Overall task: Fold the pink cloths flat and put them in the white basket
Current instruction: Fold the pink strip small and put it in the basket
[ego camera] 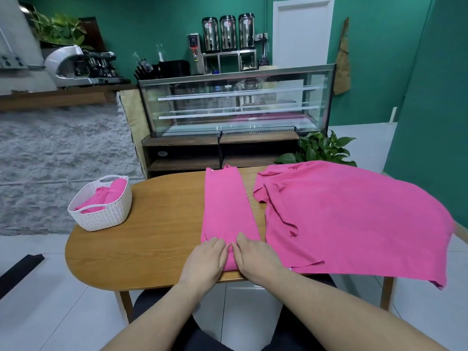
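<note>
Pink strip [229, 206] lies on the table [157, 224], long way pointing away; both hands, left [206, 259] and right [255, 259], press flat fingers on its near end; basket [101, 216] sits far left.

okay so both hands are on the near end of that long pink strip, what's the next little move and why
Probably lift the near end of the folded strip and fold it away toward the far end. It is already a long narrow band lying flat on the table, and the left hand and right hand rest side by side on its near edge, but it looks too long for the white basket.
</note>
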The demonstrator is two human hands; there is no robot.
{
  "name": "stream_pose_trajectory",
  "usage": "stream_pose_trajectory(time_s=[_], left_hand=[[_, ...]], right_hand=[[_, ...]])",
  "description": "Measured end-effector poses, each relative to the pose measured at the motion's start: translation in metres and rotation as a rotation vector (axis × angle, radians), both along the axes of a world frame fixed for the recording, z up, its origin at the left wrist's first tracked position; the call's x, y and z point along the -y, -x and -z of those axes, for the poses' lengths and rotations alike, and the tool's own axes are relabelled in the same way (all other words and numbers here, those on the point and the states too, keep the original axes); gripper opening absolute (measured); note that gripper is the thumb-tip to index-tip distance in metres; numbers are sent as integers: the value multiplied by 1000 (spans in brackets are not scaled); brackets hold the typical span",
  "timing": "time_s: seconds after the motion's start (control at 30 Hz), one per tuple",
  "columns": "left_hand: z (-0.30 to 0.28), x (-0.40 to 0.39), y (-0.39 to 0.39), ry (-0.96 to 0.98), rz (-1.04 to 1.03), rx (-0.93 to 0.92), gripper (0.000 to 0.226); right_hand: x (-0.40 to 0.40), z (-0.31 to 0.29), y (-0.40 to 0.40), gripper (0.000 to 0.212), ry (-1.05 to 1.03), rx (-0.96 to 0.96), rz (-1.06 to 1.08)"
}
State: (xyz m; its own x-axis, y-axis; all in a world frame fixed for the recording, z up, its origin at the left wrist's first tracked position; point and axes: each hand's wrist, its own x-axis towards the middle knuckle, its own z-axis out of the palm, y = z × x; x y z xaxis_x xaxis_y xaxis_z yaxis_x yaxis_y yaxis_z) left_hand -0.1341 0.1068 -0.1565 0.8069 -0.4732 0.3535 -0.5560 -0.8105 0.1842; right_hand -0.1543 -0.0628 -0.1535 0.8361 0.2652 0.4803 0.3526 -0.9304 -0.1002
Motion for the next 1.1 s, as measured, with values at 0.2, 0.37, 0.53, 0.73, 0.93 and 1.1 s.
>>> stream_pose_trajectory(time_s=[0.2,0.37,0.53,0.73,0.93,1.1], left_hand=[[-12,12,-9,6,-148,-219,32],[-13,14,-12,6,-175,-245,34],[6,4,-1,-109,-111,177,34],[6,-1,6,-194,-82,129,21],[-14,14,1,-53,-188,-153,30],[-16,17,-2,-52,-243,-216,33]], right_hand=[[-1,19,1,21,123,168,68],[2,19,-3,19,159,301,11],[1,11,-7,17,65,255,-56],[1,9,-9,15,71,91,22],[3,19,1,22,107,229,25],[3,15,-2,23,95,263,15]])
